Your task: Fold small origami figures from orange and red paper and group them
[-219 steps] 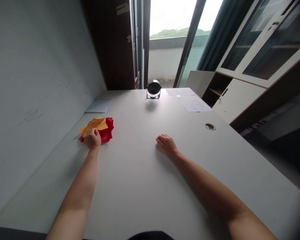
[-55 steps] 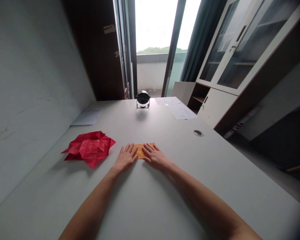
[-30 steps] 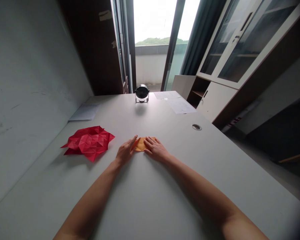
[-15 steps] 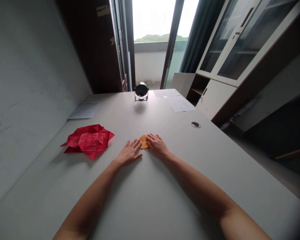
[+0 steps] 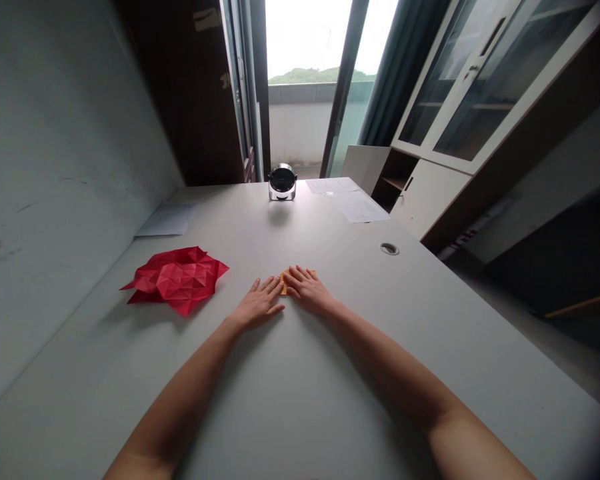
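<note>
Shelf [image 5: 395, 183] inside cabinet [image 5: 430, 193] beyond orange paper [image 5: 284, 290]

the white table [image 5: 280, 413] runs toward a tall window [image 5: 305, 40], and pale daylight comes in over a green hill [image 5: 310, 76] and a low outer wall [image 5: 300, 130], glossing the far end. to my left a scuffed grey wall [image 5: 55, 133] meets a dark panel [image 5: 177, 107]; to my right there's a dark curtain [image 5: 393, 77], then a white cabinet [image 5: 427, 197], glass doors [image 5: 440, 93] above, one lower door [image 5: 365, 168] open.

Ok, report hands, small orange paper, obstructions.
Right hand palm-down over small orange paper. Left hand at its left edge. Creased red paper off to the left, not obstructing.
</note>
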`<state>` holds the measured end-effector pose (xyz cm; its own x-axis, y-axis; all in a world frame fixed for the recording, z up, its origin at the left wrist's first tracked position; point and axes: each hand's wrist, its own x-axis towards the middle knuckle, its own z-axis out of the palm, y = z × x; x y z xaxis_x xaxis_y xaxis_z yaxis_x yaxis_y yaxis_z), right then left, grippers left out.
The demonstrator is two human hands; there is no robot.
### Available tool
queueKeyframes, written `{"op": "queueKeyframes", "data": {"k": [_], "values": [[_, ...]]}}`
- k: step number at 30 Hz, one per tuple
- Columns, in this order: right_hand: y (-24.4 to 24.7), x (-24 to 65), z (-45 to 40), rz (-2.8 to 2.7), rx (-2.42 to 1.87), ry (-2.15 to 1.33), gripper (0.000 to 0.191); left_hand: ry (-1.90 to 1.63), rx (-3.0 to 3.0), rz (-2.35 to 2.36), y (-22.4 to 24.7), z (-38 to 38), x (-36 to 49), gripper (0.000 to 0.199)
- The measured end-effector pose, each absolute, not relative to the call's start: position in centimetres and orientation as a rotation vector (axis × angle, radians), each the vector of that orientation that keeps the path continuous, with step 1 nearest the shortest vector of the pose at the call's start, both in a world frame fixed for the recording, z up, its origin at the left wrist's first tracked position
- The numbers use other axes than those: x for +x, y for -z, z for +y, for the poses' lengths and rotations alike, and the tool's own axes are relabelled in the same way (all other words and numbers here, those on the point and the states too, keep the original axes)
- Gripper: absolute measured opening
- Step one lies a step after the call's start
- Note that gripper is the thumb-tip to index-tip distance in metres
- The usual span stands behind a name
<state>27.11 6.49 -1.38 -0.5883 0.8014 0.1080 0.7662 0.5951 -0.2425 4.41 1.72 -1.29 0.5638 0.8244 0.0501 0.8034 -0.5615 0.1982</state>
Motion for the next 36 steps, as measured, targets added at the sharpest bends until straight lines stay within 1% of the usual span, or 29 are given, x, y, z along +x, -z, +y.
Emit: {"op": "queueKeyframes", "data": {"k": [3,7,12,17,22,24,32,36], "values": [[1.5,27.0,6.7,-2.583,-1.378,-0.245,0.058,-0.333,2.612,1.433,1.0,1.5,4.9,0.059],[1.7,27.6,7.2,-2.474,-1.481,-0.194,0.053,-0.486,2.573,1.567,0.3,1.4,5.4,0.039],[2.1,28.9,8.1,-2.278,-1.603,-0.145,0.048,-0.574,2.52,1.616,-0.1,1.6,4.8,0.032],[2.3,29.3,8.4,-2.177,-1.561,-0.174,0.036,-0.664,2.441,1.669,-0.3,1.7,4.3,0.024],[2.1,29.3,8.3,-2.15,-1.554,-0.192,0.038,-0.702,2.333,1.737,-0.6,1.7,4.4,0.009],[2.0,29.3,8.2,-2.178,-1.539,-0.194,0.039,-0.716,2.312,1.752,-0.6,1.7,4.3,0.006],[1.8,29.3,8.3,-2.143,-1.477,-0.321,0.03,-0.696,2.278,1.794,-0.2,1.9,4.1,0.011],[1.5,29.1,8.0,-2.069,-1.438,-0.387,0.029,-0.658,2.256,1.842,0.2,2.4,3.8,0.03]]}}
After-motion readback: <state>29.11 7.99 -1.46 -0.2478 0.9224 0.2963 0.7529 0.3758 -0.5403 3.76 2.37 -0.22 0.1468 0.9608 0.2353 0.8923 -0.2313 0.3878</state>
